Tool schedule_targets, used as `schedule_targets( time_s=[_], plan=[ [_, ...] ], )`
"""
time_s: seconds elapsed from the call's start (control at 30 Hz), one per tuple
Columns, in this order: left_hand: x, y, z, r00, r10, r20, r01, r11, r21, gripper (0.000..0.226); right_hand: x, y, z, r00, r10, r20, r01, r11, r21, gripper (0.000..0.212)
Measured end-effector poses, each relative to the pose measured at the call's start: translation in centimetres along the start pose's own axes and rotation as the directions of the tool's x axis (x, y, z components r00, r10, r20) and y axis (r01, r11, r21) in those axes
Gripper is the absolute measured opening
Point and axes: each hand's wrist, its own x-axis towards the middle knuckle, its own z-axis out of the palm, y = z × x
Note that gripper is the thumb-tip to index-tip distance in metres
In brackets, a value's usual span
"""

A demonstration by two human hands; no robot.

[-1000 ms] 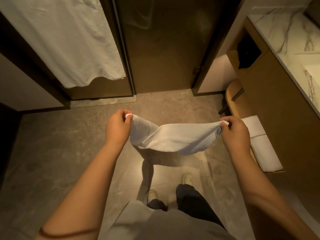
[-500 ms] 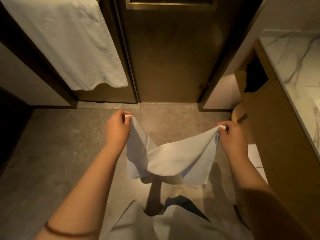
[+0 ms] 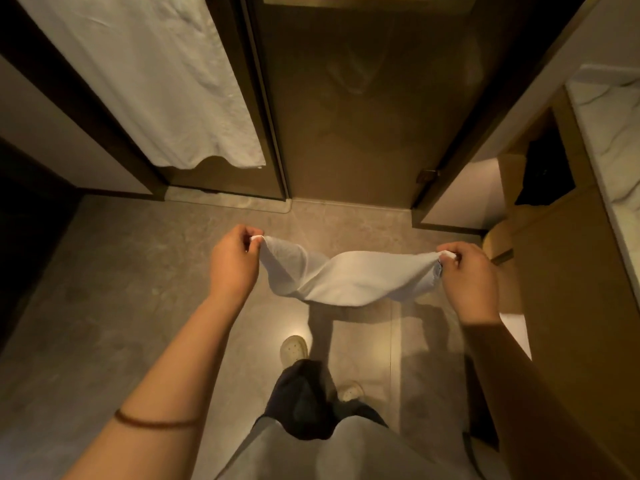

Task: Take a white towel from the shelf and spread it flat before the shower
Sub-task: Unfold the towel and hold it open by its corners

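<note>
Since a half-second ago the hands have drawn apart, and the towel (image 3: 346, 277) hangs shallower, its top edge near taut. Left hand (image 3: 233, 263) pinches one corner, right hand (image 3: 467, 282) the other; both clenched on cloth. Towel is in air above the floor (image 3: 121, 271), just short of the shower door (image 3: 346, 116). Judgement: opened, ready to lower flat. Cabinet (image 3: 571, 289) cubby at right holds something dark, unidentifiable.

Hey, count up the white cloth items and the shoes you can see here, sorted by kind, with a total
White towels: 3, one held between the left hand and right hand, one hanging on the left, one folded by the cabinet
Shoes: 2, left and right
Total: 5
</note>
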Motion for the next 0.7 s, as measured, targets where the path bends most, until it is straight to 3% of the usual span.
schedule_targets(
  time_s=[0.27, 0.4, 0.53, 0.7],
  plan=[
    [7.8, 0.8, 1.0, 0.998, 0.054, 0.045, -0.054, 0.999, -0.007, 0.012, 4.0, -2.4, 1.6, 1.000, -0.023, 0.010, 0.023, 1.000, 0.008, 0.018],
    [11.5, 1.3, 1.4, 0.993, 0.091, 0.081, -0.089, 0.996, -0.018, 0.012, 5.0, -3.3, 2.6, 0.992, -0.105, -0.063, 0.118, 0.960, 0.256, 0.016],
    [13.6, 1.7, 2.4, 0.988, 0.100, 0.121, -0.102, 0.995, 0.010, 0.013, 7.5, -3.2, 3.8, 0.995, 0.033, -0.093, -0.024, 0.995, 0.100, 0.022],
    [15.5, 2.1, 4.3, 0.991, 0.069, 0.111, -0.073, 0.997, 0.031, 0.013, 10.4, -2.7, 4.6, 1.000, -0.016, -0.023, 0.018, 0.998, 0.068, 0.025]
  ],
)
